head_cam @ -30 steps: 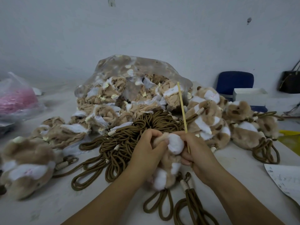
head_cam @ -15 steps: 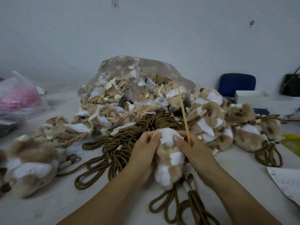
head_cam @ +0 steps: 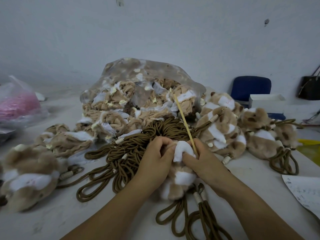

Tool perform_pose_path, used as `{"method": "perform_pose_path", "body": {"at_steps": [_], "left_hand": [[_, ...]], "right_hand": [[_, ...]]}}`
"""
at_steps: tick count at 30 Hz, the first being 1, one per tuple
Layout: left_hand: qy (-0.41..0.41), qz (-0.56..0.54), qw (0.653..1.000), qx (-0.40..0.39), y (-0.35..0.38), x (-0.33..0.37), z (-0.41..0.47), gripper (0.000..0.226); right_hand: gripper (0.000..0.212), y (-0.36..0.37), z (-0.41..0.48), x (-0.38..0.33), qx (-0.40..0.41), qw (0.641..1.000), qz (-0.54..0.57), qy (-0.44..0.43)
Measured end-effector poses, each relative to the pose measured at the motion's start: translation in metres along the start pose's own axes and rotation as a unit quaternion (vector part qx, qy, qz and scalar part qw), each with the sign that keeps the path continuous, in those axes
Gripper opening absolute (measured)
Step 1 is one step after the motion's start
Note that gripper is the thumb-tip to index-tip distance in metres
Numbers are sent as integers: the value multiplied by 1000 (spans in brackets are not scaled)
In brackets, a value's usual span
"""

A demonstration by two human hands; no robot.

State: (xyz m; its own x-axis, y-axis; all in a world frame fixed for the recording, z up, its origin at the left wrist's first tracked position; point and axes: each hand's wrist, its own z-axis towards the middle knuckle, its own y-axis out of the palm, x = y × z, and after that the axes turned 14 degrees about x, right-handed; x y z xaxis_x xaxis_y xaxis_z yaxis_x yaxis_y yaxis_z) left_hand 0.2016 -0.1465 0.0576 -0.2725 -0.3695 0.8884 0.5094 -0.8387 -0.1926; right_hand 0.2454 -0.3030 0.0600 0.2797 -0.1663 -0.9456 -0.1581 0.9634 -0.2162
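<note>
Left hand and right hand squeeze the brown-and-white fluffy toy, which looks soft and light, near its top, with the thin yellow wooden stick pinched between the right fingers.

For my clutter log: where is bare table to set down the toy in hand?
Bare table front left, between the left forearm and the loose toy; a smaller patch between the right forearm, paper and toy pile. Centre is crowded: cords, bag, held toy.
</note>
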Motion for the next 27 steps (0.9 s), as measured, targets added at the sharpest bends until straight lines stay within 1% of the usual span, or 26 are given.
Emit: {"method": "perform_pose_path", "body": {"at_steps": [3,4,6,7,9,11,13,16,18,20,22,25,27], "left_hand": [[-101,-87,990,-47,-4,4,2,24],[-122,-99,986,-59,-5,6,3,32],[-139,-87,983,-82,-7,5,4,42],[-149,-79,981,-91,-7,3,5,42],[-179,-82,975,-107,-7,0,7,34],[-206,-108,965,-125,-9,-2,10,27],[-223,-138,955,-141,-12,-3,11,25],[-218,-147,953,-151,-13,-3,10,13],[-199,-137,960,-141,-13,-2,9,10],[-170,-114,972,-119,-12,0,7,12],[-139,-92,981,-101,-11,2,5,15],[-110,-86,986,-92,-9,5,2,14],[-106,-98,985,-92,-10,5,2,9]], "right_hand": [[17,-1,2,3,15,998,-36,-43],[18,0,2,3,20,997,-45,-57],[19,1,1,3,33,995,-54,-76],[20,1,1,3,38,994,-60,-83],[22,1,0,3,50,992,-64,-95],[24,1,-1,3,59,990,-64,-111],[25,3,-2,2,58,989,-64,-123],[23,4,-4,-1,50,991,-54,-114],[21,4,-5,-4,39,997,-19,-65],[17,5,-5,-4,32,998,51,-5],[14,5,-4,-1,40,995,88,34],[30,4,-6,0,6,994,95,62],[44,3,-6,0,-10,993,103,58]]}}
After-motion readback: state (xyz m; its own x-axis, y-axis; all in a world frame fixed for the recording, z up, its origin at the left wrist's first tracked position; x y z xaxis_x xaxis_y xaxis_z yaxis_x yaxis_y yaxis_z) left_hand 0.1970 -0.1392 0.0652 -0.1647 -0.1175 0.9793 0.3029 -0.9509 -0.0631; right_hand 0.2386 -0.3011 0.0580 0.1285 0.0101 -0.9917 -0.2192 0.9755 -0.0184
